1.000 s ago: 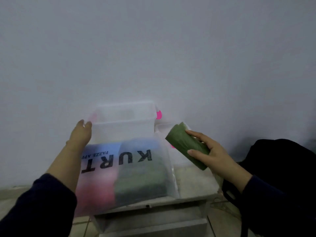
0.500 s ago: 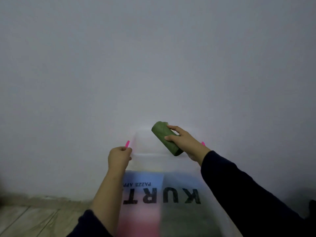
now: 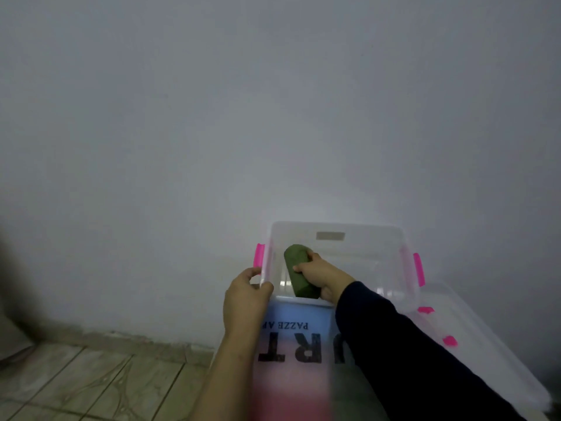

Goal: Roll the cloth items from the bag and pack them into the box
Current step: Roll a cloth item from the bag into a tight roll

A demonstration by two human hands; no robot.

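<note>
A: The right hand (image 3: 318,273) grips the green cloth roll (image 3: 299,273) inside the clear plastic box (image 3: 334,229), near its left wall; the left hand (image 3: 244,294) pinches the box's near-left rim.

B: Risk?

A: Soft cloth may unroll once released. The frosted bag (image 3: 299,344) lies nearer.

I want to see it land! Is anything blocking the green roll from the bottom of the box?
Nothing visible: the right hand holds the rolled green cloth inside the open clear plastic box.
</note>
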